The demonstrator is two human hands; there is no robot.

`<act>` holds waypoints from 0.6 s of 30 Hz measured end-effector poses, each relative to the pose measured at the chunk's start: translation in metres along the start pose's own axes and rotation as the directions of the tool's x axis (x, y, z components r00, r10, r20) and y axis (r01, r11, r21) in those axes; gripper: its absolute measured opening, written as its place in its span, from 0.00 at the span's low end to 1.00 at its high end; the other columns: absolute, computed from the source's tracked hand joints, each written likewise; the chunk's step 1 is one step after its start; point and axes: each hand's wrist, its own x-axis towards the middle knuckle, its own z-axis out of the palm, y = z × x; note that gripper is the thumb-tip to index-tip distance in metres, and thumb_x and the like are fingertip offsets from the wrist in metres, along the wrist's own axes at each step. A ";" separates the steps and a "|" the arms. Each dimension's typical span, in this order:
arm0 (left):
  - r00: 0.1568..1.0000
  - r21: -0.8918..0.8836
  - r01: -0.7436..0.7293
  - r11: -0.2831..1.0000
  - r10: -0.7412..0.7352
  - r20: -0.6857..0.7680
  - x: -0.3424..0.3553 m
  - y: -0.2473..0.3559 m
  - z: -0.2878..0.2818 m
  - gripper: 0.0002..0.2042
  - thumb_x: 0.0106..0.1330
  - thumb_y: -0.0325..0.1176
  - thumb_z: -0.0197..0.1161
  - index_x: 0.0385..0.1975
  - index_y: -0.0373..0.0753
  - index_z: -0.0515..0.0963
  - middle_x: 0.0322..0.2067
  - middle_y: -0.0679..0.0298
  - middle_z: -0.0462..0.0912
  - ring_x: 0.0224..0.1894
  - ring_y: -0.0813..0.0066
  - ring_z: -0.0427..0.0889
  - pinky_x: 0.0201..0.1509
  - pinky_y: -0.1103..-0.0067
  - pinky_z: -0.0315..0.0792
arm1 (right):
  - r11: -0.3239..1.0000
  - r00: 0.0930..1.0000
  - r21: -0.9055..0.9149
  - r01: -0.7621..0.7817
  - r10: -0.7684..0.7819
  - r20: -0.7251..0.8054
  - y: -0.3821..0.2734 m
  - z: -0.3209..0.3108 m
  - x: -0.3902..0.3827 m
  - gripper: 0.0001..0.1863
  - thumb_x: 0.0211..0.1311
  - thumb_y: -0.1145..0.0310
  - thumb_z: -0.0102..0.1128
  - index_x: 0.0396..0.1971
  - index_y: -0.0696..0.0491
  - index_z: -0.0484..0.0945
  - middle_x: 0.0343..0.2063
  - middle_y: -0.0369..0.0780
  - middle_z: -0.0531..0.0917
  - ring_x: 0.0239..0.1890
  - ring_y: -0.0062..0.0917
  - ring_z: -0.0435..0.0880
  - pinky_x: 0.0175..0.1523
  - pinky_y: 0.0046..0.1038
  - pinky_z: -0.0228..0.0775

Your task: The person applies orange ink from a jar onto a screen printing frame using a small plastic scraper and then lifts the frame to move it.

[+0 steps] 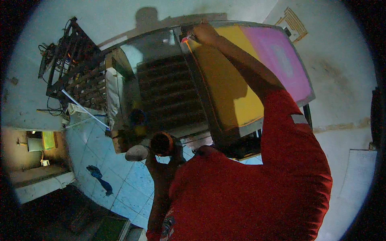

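- Fingers of the right hand (205, 34) reach the far left corner of the yellow panel (245, 100); they look bunched, but we cannot tell whether they clamp the small reddish thing (185, 39) at their tips;
- From these fingertips we see the panel lying toward our body and rightward; its long axis runs far to near, the near end leaning right;
- Orange line (189, 47) follows the panel's left edge, its bright far end just beside the fingertips; the right hand is clearly nearer to it;
- Left hand (164, 168), well apart on our near side, has its fingers wrapped around a dark cup (161, 144); a pale round thing (136, 153) sits just left.
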 end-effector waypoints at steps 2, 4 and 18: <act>0.999 -0.028 0.033 0.999 -0.032 0.040 -0.003 -0.005 -0.003 0.20 0.49 0.24 0.71 0.43 0.33 0.74 0.37 0.60 0.81 0.40 0.71 0.80 0.49 0.74 0.73 | 0.990 0.997 0.119 0.076 -0.075 -0.018 -0.016 -0.018 -0.037 0.08 0.54 0.63 0.56 0.29 0.50 0.78 0.35 0.43 0.80 0.42 0.38 0.79 0.49 0.43 0.70; 0.997 -0.065 0.032 0.997 -0.027 0.075 -0.005 -0.010 -0.009 0.20 0.49 0.26 0.71 0.43 0.33 0.75 0.37 0.59 0.82 0.39 0.71 0.80 0.48 0.74 0.73 | 0.970 0.988 0.194 0.146 -0.134 -0.071 -0.032 -0.024 -0.069 0.07 0.54 0.64 0.56 0.30 0.49 0.78 0.34 0.41 0.80 0.42 0.36 0.78 0.49 0.41 0.68; 0.952 -0.098 -0.185 0.978 0.203 0.229 -0.014 -0.060 -0.042 0.24 0.47 0.28 0.73 0.45 0.37 0.74 0.41 0.59 0.79 0.44 0.67 0.78 0.47 0.72 0.72 | 0.490 0.999 0.872 0.010 0.038 -0.033 -0.148 -0.075 -0.309 0.09 0.52 0.65 0.60 0.35 0.39 0.79 0.32 0.30 0.78 0.42 0.22 0.74 0.49 0.32 0.57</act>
